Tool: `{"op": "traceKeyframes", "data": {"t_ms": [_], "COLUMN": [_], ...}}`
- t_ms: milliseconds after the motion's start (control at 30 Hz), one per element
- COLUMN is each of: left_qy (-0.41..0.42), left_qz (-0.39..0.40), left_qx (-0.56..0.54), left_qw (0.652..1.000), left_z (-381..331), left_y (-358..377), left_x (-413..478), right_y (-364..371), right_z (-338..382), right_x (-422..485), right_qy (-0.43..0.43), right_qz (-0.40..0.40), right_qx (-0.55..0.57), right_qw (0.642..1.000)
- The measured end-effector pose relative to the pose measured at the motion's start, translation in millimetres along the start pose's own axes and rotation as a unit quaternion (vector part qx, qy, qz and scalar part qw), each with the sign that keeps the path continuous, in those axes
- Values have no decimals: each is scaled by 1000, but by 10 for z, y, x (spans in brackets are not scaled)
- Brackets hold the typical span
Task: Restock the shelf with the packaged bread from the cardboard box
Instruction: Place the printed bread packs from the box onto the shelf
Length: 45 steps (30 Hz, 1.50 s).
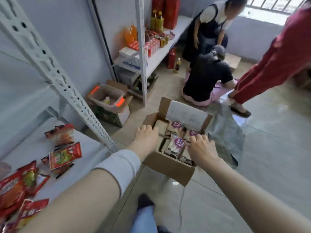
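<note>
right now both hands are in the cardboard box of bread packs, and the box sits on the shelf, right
No. The head view shows the cardboard box on the floor beside the shelf, not on it. Left hand and right hand are in it, among bread packs.

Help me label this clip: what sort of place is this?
Probably a small shop's stockroom: white slotted-steel shelving holding red snack packets and orange drink bottles, with an open brown cardboard box of packaged bread.

Down in the cardboard box (pixel 168 167): left hand (pixel 147 134) resting on packaged bread (pixel 175 145), right hand (pixel 201 148) fingers (pixel 196 139) curled round a pack's top. Red snack packets (pixel 64 155) on the shelf (pixel 25 140), left of the fingers.
</note>
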<state>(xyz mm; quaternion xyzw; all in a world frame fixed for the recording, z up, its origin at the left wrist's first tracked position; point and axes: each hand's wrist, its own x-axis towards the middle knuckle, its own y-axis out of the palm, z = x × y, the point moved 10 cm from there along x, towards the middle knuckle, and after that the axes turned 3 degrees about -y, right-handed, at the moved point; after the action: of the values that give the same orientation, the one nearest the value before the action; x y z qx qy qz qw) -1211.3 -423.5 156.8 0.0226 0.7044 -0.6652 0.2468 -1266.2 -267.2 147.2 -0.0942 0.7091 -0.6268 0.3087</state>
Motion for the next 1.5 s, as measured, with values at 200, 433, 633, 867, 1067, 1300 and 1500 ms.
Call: {"op": "traceKeyframes", "data": {"t_ms": [200, 433, 633, 867, 1067, 1300, 1500], "left_qy": [34, -105, -221, -202, -241, -238, -228], "left_qz": [94, 210, 136, 99, 180, 105, -39], "left_qx": [-72, -330, -453, -466, -520, -676, -743], "left_qw": [992, 914, 853, 856, 799, 689, 628], "left_z": [-592, -676, -481, -494, -481, -245, 391], "left_y": [748, 1874, 2679, 2880, 3020, 2728, 1935], "left_x": [1001, 2440, 3468, 3742, 3657, 3316, 2271], "right_y": [873, 2293, 3353, 3676, 3618, 3466, 2874], "right_z": [-596, -786, -665, -520, -621, -783, -604], "right_x": [495, 1247, 1836, 1933, 1777, 1416, 1090], "right_qy": [67, 191, 248, 267, 292, 279, 186], "right_qz": [79, 188, 204, 195, 162, 126, 129], "right_qx": [74, 303, 509, 554, 582, 676, 755], "right_qw": [992, 915, 799, 764, 741, 670, 615]}}
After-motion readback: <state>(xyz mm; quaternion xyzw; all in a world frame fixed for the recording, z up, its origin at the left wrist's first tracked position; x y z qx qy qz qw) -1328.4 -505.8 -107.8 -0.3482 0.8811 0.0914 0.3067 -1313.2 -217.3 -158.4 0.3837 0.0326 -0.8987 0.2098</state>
